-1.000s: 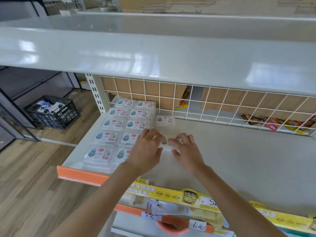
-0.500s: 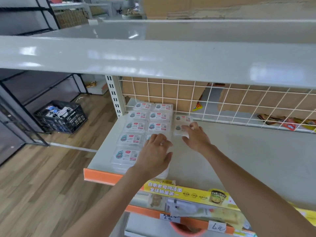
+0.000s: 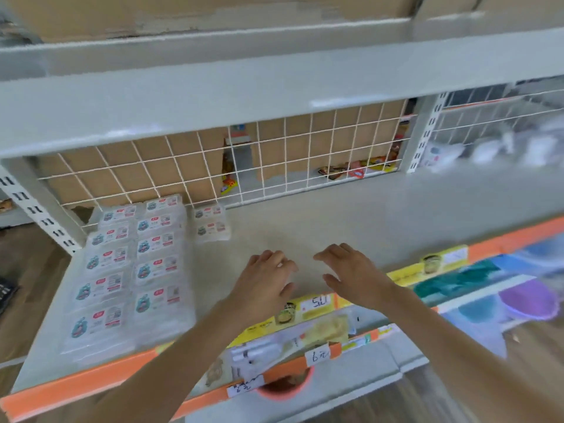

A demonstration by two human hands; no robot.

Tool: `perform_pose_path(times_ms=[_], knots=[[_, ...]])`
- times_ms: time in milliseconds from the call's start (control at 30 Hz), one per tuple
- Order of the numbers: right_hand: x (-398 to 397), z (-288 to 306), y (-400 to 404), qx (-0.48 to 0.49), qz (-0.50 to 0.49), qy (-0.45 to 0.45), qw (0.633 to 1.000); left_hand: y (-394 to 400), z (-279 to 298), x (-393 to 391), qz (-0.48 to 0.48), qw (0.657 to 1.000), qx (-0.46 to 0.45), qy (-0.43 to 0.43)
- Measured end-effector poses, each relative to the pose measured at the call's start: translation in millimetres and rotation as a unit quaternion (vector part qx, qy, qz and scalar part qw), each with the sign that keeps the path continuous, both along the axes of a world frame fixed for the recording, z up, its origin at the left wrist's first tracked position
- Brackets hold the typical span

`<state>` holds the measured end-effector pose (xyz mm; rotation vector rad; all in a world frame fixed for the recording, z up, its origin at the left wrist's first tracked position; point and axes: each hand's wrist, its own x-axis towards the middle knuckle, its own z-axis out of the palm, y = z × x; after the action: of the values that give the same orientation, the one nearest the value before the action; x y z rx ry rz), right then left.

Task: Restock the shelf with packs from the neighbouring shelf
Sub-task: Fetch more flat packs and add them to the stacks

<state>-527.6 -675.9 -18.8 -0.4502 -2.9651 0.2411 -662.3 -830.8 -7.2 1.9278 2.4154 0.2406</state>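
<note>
Grey metal makes up the shelf, and on its left part the clear packs lie in two long rows running from the front edge back to the wire grid, with a short third row of two packs begun just beside them at the back. Half a second ago the right hand was pressing a pack into that third row and the left lay on the second row; now both have come off the stock. The left hand and the right hand hover over bare shelf near the front, well apart from the packs, palms down, fingers spread and loosely bent, holding nothing. The view has also swung to the right, so the neighbouring shelf beyond the upright now shows, with pale blurred goods on it that are probably the supply, though they are too smeared to be sure. So that placement looks finished, and the person seems to be turning for more; most of this shelf is not yet filled.
</note>
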Motion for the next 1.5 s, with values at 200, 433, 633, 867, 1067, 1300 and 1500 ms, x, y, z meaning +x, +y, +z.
perform_pose_path(times_ms=[200,433,633,867,1067,1300,1500], knots=[[115,-3,56,0.058,-0.043,0.010,0.997,88,-2,84,-0.068,0.997,0.033,0.006],[239,-2,123,0.053,-0.155,0.016,0.986,187,-7,184,-0.128,0.989,0.060,-0.047],[310,-21,169,0.014,-0.219,0.015,0.975,256,-12,239,-0.146,0.985,0.066,-0.067],[347,-21,242,0.003,-0.262,0.053,0.964,354,-24,269,-0.179,0.976,0.082,-0.089],[362,-9,343,-0.003,-0.273,0.044,0.961,455,-33,277,-0.156,0.975,0.098,-0.124],[329,-4,440,-0.017,-0.238,0.072,0.969,539,-23,230,-0.051,0.989,0.112,-0.087],[282,-12,479,-0.041,-0.134,0.029,0.990,577,5,172,0.076,0.988,0.127,0.049]])
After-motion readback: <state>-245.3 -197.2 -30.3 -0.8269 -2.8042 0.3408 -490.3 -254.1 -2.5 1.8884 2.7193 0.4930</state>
